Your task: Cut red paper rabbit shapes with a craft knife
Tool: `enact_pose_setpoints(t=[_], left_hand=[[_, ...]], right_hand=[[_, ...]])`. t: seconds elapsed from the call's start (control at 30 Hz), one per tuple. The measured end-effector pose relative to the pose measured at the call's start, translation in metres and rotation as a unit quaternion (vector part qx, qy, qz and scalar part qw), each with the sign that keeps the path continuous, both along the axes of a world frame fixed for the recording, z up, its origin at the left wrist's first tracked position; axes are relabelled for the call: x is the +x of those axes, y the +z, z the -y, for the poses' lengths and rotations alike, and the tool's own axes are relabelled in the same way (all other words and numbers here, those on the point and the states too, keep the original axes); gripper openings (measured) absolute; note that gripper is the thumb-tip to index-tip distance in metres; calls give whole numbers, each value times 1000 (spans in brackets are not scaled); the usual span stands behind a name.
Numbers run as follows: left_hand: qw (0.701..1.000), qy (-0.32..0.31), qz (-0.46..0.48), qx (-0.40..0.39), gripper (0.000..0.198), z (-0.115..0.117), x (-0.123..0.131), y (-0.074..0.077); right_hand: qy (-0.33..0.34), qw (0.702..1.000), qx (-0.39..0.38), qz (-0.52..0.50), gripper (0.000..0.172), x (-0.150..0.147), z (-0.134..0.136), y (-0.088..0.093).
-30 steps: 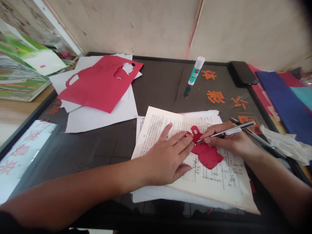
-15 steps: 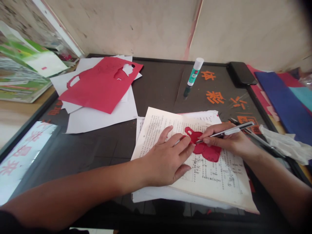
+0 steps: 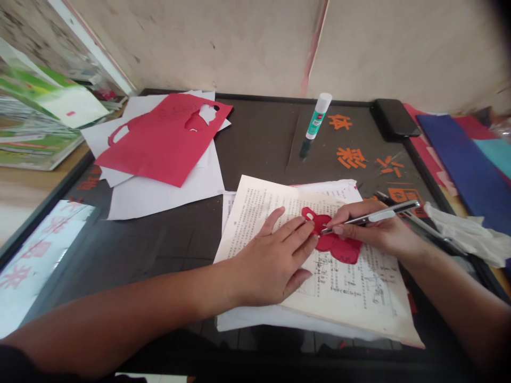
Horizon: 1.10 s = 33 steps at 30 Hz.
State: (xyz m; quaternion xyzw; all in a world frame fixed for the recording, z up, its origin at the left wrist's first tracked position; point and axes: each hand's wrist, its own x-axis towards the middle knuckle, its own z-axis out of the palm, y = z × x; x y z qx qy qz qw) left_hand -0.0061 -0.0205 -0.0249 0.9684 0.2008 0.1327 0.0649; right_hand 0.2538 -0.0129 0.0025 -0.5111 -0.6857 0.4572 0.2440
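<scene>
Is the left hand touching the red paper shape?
Touching: the head view shows the left hand lying over the edge of the red paper shape.

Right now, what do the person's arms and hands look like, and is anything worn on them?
The left hand and right hand are bare: no gloves, rings or watch show. The forearms are bare too, with no sleeves; a dark patch in the lower left corner may be clothing.

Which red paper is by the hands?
The small red cutout lying on the printed page; the big red sheet lies farther off on white paper.
</scene>
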Motion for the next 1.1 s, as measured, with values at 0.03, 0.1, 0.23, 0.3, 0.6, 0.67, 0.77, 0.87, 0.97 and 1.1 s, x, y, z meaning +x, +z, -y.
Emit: enact_pose_setpoints(t=[0.03,0.1,0.23,0.3,0.6,0.67,0.77,0.87,0.97,1.1], left_hand=[[1000,0,4,3,51,0,0,0],[1000,-1,8,8,50,0,1,-1],[1000,1,6,10,50,1,2,0],[1000,0,1,4,50,1,2,1],[1000,1,11,-5,50,0,0,2],[1000,-10,0,-10,51,0,0,2],[999,-26,-12,-13,54,-1,1,0],[999,-27,-11,-12,54,-1,2,-2],[999,-27,-12,-13,54,-1,1,-3],[999,-24,-11,-21,54,-1,1,-3]], right_hand=[[0,1000,3,3,17,0,1,0],[2,1000,19,9,16,-1,5,0],[-11,998,55,30,16,-4,15,1],[-14,998,57,38,17,-6,17,2],[-3,997,48,63,19,-7,16,5],[-10,996,47,69,20,-9,18,7],[-39,995,45,79,21,-13,23,6],[-43,992,73,94,15,-15,29,1],[-54,993,83,62,12,-14,33,-5],[-160,983,51,-78,9,-7,35,-13]])
